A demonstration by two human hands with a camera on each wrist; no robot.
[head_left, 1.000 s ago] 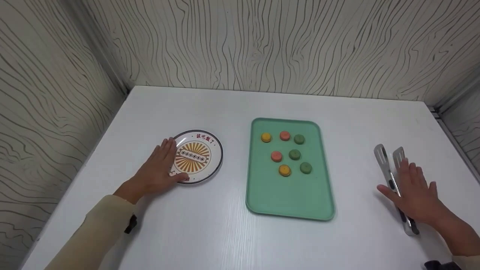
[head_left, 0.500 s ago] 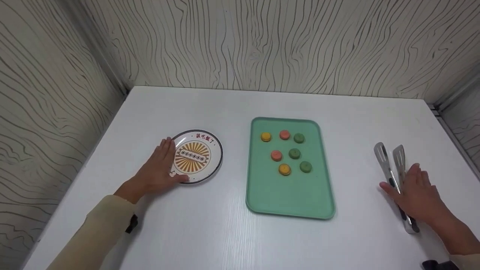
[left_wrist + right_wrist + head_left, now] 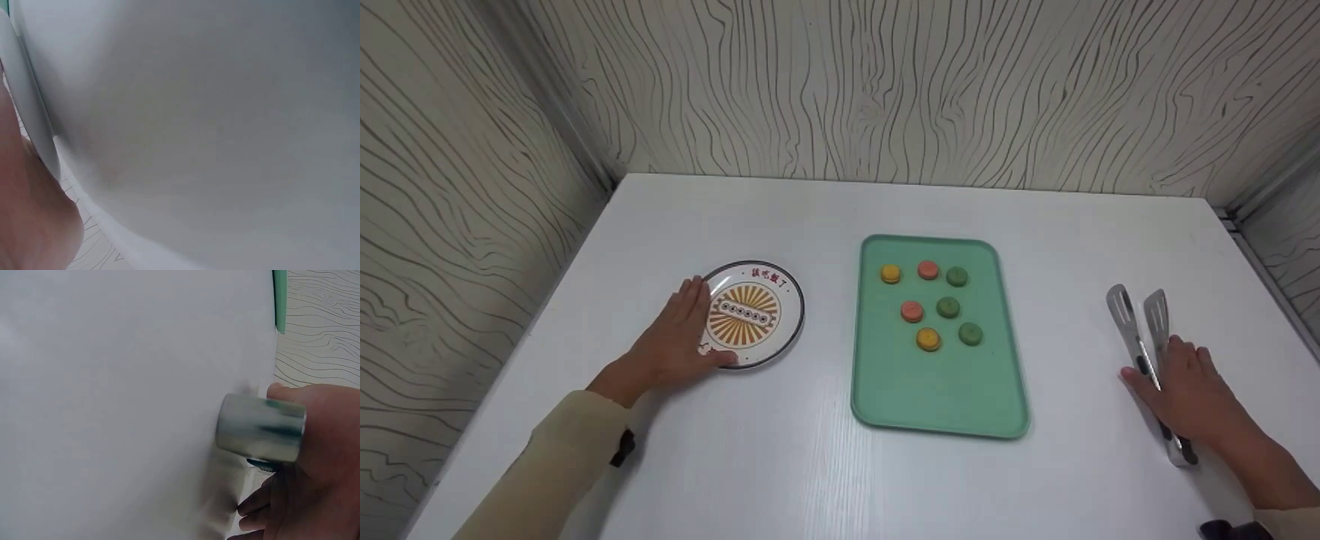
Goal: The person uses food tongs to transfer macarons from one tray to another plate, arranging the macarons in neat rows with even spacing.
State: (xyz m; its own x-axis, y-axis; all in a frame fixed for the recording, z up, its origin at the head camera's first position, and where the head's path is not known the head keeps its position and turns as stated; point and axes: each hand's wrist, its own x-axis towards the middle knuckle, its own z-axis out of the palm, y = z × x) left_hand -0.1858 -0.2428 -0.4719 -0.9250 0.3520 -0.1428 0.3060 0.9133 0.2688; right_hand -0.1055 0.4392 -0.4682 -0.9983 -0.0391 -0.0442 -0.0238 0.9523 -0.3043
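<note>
My left hand [image 3: 671, 346] lies along the left rim of a round white plate [image 3: 769, 330] with a dark edge and an orange sunburst pattern. Its fingers are straight, and the thumb rests over the near rim. On the right, my right hand [image 3: 1200, 397] is over the handles of metal tongs [image 3: 1126, 315], thumb out on one side and bent fingers on the other. The tongs' two slotted ends point away, spread apart. From the right wrist, the blurred bent end of the tongs [image 3: 261, 427] shows beside the palm, with fingertips low near the tabletop.
Between the hands lies a green rectangular tray [image 3: 937, 397] with several yellow, pink and green macarons [image 3: 928, 339] toward its far half. A white table [image 3: 795, 465] carries everything. Patterned walls [image 3: 840, 90] stand behind it and at both sides.
My right hand has come lower and slightly back over the tongs, its fingers now more bent. The left hand, plate, tray and macarons stay put.
</note>
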